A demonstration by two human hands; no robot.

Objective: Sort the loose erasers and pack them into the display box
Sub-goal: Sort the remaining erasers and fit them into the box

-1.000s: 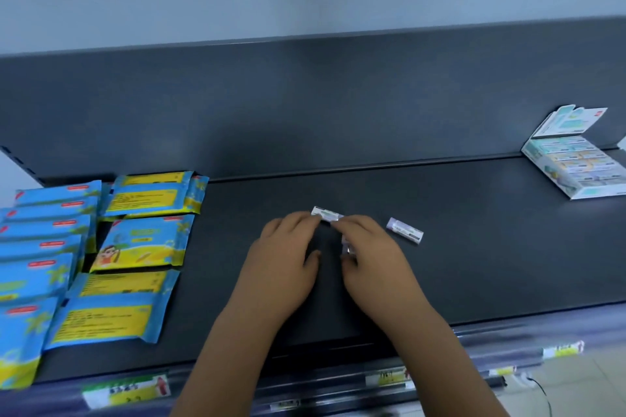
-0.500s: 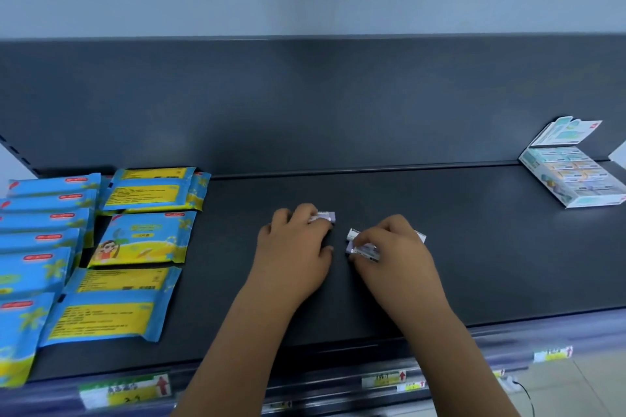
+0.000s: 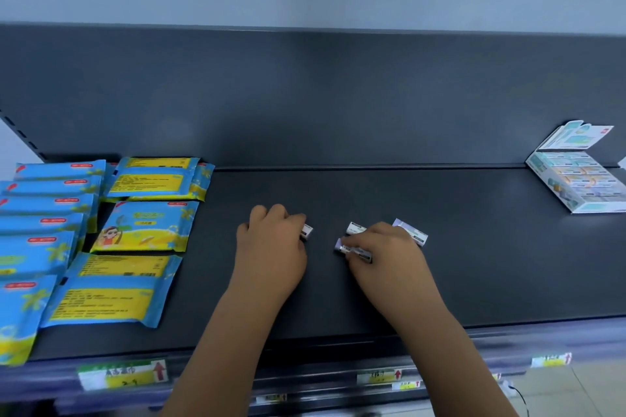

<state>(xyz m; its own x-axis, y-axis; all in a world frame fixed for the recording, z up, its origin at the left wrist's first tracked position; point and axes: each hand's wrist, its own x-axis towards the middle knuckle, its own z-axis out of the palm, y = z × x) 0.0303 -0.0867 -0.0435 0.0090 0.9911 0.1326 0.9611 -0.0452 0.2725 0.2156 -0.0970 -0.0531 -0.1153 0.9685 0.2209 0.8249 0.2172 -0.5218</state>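
Head view: loose erasers being gathered on the shelf (image 3: 474,274).
The left hand (image 3: 271,247) curled its fingers round a white-ended eraser (image 3: 307,231). The right hand (image 3: 386,257) pinched a purple eraser (image 3: 352,249), with a pale eraser (image 3: 355,228) and a lilac eraser (image 3: 410,233) lying just beside it. The display box (image 3: 576,188) sat well apart at the right end, so the next move likely called for carrying them there.

Nothing reads clearly: print on the blue-yellow packets (image 3: 135,291), shelf-edge price tags (image 3: 123,374) and display box (image 3: 576,179) is blurred; the tags bear red arrows.
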